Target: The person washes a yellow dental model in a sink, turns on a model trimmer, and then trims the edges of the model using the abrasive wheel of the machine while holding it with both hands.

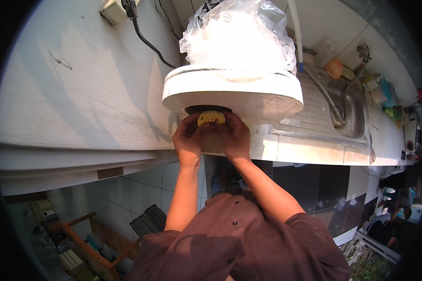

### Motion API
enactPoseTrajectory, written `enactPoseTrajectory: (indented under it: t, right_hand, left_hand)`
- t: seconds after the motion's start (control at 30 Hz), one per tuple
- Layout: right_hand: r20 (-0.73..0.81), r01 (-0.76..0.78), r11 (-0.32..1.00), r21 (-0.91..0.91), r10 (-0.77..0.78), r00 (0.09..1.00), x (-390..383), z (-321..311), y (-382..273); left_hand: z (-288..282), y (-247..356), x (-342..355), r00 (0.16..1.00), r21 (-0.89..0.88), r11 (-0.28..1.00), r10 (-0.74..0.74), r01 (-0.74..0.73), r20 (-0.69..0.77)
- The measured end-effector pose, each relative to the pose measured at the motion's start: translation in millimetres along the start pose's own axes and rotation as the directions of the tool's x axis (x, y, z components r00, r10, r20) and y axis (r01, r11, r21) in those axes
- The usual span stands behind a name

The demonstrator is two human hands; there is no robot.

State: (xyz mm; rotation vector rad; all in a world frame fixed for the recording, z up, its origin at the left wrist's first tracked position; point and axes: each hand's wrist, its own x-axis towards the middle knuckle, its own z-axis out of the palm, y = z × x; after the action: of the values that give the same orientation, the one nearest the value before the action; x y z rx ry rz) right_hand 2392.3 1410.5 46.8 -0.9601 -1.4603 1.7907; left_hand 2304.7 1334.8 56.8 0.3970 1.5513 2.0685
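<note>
Between my two hands is a small yellow piece (211, 118) with a rounded top and a ragged, notched lower edge; I cannot make out its exact kind. My left hand (188, 136) grips its left side, and the fingers of my right hand (234, 136) close on its right side. Just behind it, a dark round part (208, 108) shows under the overhanging head of a white appliance (232, 84). My fingers partly cover that dark part. Whether the yellow piece touches it, I cannot tell.
Clear plastic bags (239, 37) are heaped on the appliance. A black plug and cord (148, 42) run from a wall socket on the left. To the right is a steel sink (356, 110) with a hose (321, 91). A wooden frame (91, 243) stands low on the left.
</note>
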Motion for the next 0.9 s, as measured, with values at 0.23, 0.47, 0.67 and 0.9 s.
enactPoseTrajectory:
  t: [0.23, 0.47, 0.67, 0.9]
  right_hand:
    - [0.104, 0.14, 0.99, -0.02, -0.138, 0.985, 3.1, 0.0, 15.9]
    - [0.108, -0.18, 0.9, 0.398, 0.149, 0.983, 1.3, -1.4, -3.0]
    - [0.001, -0.071, 0.908, 0.413, 0.077, 0.997, -1.4, 10.0, 6.0]
    - [0.011, -0.184, 0.838, 0.514, 0.208, 0.978, -0.4, 19.0, -2.5]
  left_hand:
    - [-0.6, -11.8, 5.4, 0.964, 0.204, 0.953, 0.249, -0.225, -0.098]
    - [0.3, -5.6, 3.6, 0.991, 0.095, 0.987, 0.131, -0.128, -0.027]
    - [0.5, -4.9, 5.0, 0.996, -0.105, 0.991, -0.09, 0.088, -0.011]
    - [6.5, -1.6, 11.7, 0.981, -0.11, 0.982, -0.165, 0.154, -0.102]
